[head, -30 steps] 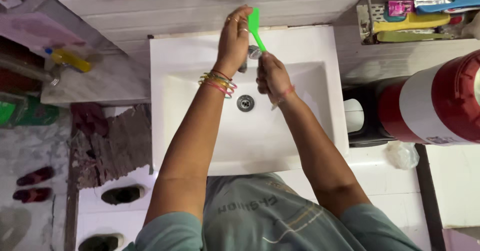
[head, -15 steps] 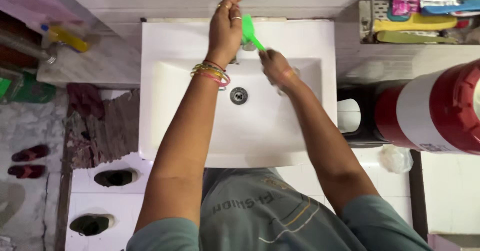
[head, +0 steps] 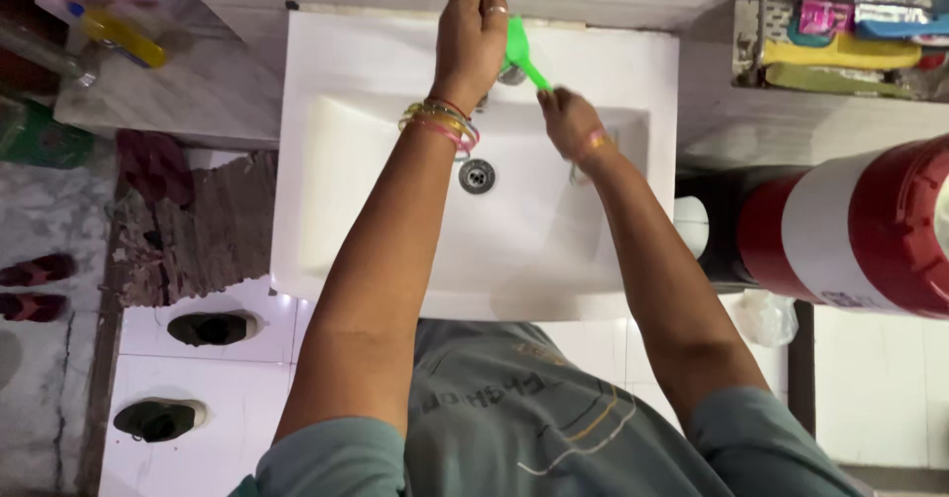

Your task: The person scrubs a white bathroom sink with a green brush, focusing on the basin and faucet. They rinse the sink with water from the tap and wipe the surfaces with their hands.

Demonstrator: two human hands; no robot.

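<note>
**Green brush held at the tap**

The right hand [head: 571, 124] pinches the handle of a green brush [head: 520, 50] whose head sits by the tap [head: 511, 75], at the back of the sink [head: 346, 210]. The left hand [head: 473, 32] reaches to the tap, fingers loosely curled. This looks like rinsing; steady aim under the spout matters. Right of the sink, a shelf [head: 743, 32] holds pink, yellow and blue packages; below it stands a red-and-white drum [head: 870, 230].

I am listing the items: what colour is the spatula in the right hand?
The spatula is bright green, seen best in the head view, held by the right hand.
</note>
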